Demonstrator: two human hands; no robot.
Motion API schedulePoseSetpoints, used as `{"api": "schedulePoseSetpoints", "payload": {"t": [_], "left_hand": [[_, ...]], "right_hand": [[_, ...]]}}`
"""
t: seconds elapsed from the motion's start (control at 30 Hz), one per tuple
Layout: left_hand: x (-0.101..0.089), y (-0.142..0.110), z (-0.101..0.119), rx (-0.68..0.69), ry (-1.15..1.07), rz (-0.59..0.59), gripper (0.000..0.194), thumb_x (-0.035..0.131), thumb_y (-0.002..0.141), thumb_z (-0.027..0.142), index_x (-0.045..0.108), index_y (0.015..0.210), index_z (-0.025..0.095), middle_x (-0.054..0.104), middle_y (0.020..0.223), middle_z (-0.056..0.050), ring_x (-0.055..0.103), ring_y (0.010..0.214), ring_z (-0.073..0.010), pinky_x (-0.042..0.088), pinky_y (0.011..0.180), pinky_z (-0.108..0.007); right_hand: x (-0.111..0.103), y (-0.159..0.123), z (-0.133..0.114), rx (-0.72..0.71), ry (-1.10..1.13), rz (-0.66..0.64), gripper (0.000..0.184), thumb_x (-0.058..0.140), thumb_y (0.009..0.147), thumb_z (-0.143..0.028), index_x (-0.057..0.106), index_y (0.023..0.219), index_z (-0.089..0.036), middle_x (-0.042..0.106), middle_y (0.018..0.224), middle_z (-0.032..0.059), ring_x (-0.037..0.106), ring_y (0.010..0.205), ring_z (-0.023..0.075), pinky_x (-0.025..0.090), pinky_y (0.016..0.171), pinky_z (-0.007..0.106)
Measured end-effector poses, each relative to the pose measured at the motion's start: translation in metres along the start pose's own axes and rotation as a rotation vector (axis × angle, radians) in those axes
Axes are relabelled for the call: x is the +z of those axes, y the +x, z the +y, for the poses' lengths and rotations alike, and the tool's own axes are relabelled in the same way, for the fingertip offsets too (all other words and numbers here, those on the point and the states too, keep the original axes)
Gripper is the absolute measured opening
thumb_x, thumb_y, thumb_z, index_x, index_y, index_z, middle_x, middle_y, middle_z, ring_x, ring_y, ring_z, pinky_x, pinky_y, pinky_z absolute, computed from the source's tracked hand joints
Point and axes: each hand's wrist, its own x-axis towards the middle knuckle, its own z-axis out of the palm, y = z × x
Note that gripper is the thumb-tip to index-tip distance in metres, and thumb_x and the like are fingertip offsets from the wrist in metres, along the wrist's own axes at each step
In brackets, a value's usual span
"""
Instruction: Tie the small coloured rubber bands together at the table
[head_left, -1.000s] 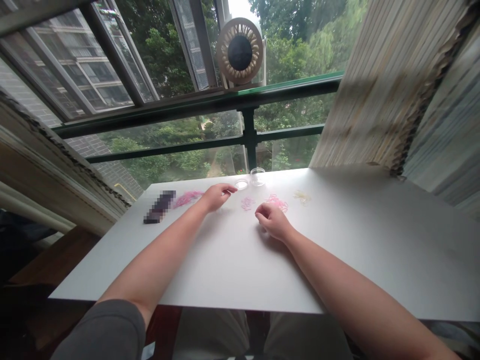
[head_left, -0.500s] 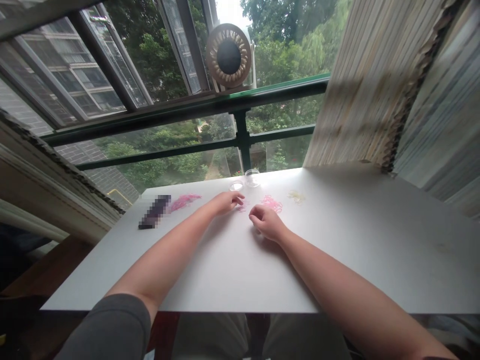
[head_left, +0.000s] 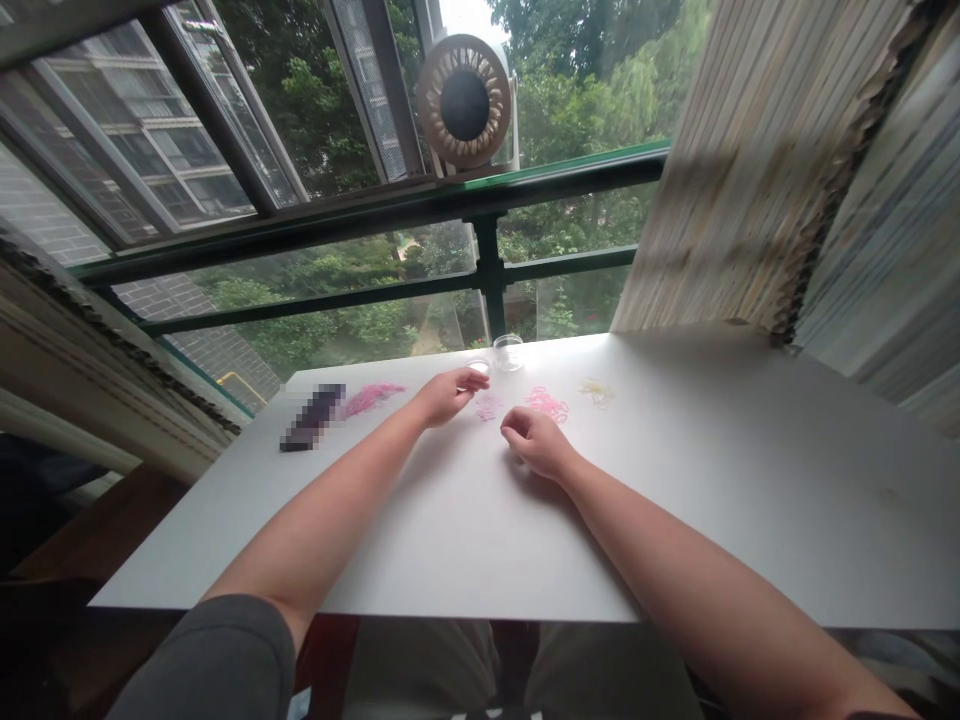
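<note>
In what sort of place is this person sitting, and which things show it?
Probably a home, perhaps an enclosed balcony or a window corner: a white table stands against a window with a green railing, a striped curtain hangs beside it, and apartment-like windows show outside.

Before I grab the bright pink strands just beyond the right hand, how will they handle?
The bright pink strands look floppy, judging by their thin, curving shapes. They're probably light, being slender and loosely heaped. They seem to overlap, so pinching one may drag others along.
</note>
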Motion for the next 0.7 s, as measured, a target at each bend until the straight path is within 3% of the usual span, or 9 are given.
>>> {"api": "schedulePoseSetpoints", "payload": {"t": [0.13,0.33,0.5,0.57,0.7], "left_hand": [[-0.004,-0.001,0.0,-0.002,-0.029,0.028,0.032,0.044,0.077,0.01,0.061,0.104,0.014,0.068,0.101,-0.008,0.063,0.096,-0.0162,0.048,0.089,-0.032],[-0.02,-0.015,-0.007,-0.011,0.0,0.181,0.025,0.048,0.078,0.018,0.063,0.098,0.015,0.068,0.101,-0.008,0.062,0.094,-0.0171,0.05,0.085,-0.031],[-0.043,-0.047,-0.045,-0.213,0.069,0.4,0.026,0.049,0.077,0.022,0.062,0.099,0.015,0.069,0.098,-0.007,0.064,0.088,-0.0164,0.051,0.082,-0.03],[-0.052,-0.067,-0.065,-0.345,0.14,0.523,0.025,0.049,0.077,0.023,0.061,0.098,0.017,0.069,0.098,-0.006,0.064,0.087,-0.016,0.05,0.082,-0.03],[-0.062,-0.109,-0.098,-0.508,0.256,0.656,0.021,0.05,0.076,0.024,0.061,0.09,0.015,0.069,0.093,-0.01,0.063,0.083,-0.0206,0.05,0.079,-0.035]], "right_hand": [[0.0,0.0,0.0,0.013,0.003,-0.001,0.009,0.049,0.073,-0.024,0.056,0.072,-0.018,0.056,0.063,-0.0013,0.049,0.056,0.0116,0.039,0.054,0.023],[-0.001,-0.002,0.0,0.039,0.013,-0.015,0.009,0.049,0.073,-0.025,0.055,0.073,-0.019,0.056,0.065,-0.0012,0.049,0.052,0.0108,0.039,0.051,0.023],[-0.001,-0.005,-0.001,0.077,0.05,-0.053,0.008,0.048,0.074,-0.026,0.053,0.073,-0.019,0.054,0.062,-0.0023,0.049,0.045,0.0102,0.039,0.046,0.023],[-0.001,-0.005,-0.002,0.088,0.055,-0.072,0.008,0.048,0.075,-0.026,0.052,0.073,-0.019,0.053,0.061,-0.0027,0.049,0.044,0.0104,0.039,0.045,0.024],[-0.002,-0.006,-0.002,0.067,-0.003,-0.083,0.01,0.048,0.076,-0.027,0.053,0.073,-0.019,0.055,0.061,-0.0021,0.049,0.047,0.0113,0.039,0.048,0.024]]}}
